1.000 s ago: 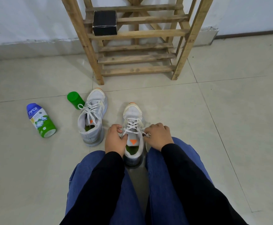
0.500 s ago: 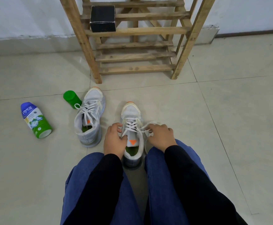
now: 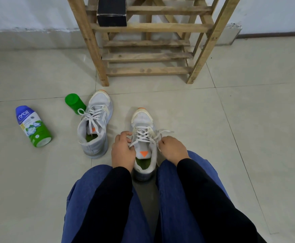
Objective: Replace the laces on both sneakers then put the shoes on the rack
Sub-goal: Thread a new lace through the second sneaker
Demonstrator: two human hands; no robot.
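Now the right hand (image 3: 172, 149) sits further out to the side than it did a second ago. The strand it pinches runs from the top eyelets to its curled fingers, and a loose loop of lace (image 3: 144, 136) shows beyond the knuckles where none showed before. The left hand (image 3: 123, 151) has hardly shifted. Its fingers are curled at the left edge of the tongue and pinch the other strand where it leaves the crossings.

I read this as slack being drawn through the upper eyelets of the near sneaker (image 3: 142, 118), which stands upright on the floor (image 3: 231, 137) between the knees, toe toward the rack (image 3: 150, 71). Its crossings look complete up the front, so this shoe seems close to the tying stage (no knot is visible yet). The other sneaker (image 3: 97, 123) stands to the left, laced, with its ends lying loose — neither shoe is on the rack.

As for containers, a black box (image 3: 112, 14) sits on an upper shelf of the rack with its contents hidden. A bottle (image 3: 33, 126) lies on its side on the floor well to the left, and what it holds cannot be told. A green cap (image 3: 73, 103) lies just beside the other sneaker. Both sneakers show green insoles — nothing else is inside them.
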